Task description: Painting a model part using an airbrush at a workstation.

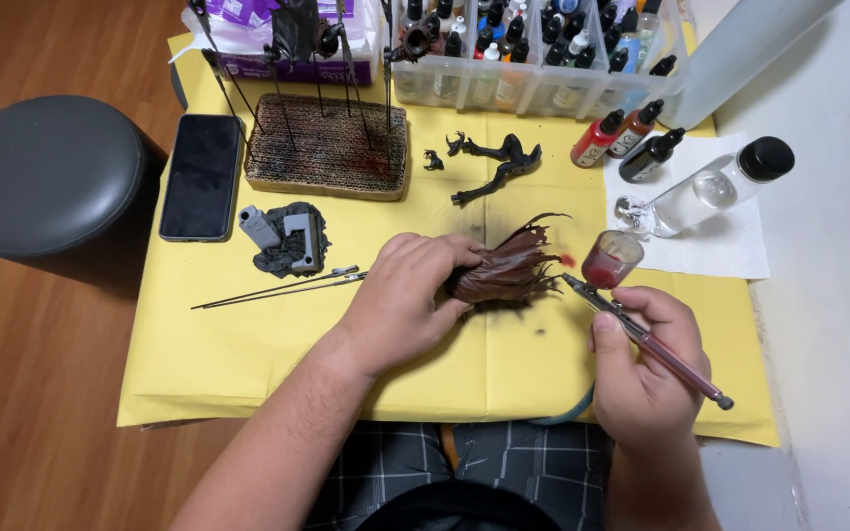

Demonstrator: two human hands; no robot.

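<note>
Covering the table, yellow paper (248,364) borders wooden floor (41,413).

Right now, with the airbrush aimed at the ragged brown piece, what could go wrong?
1. The left hand grips the brown cloak-like piece right by the nozzle of the airbrush held in the right hand, so spray may hit its fingers.
2. The paint cup sits open and full of red, so tilting the airbrush might spill it on the yellow paper.
3. Overspray may drift to the black antlered part nearby.
</note>
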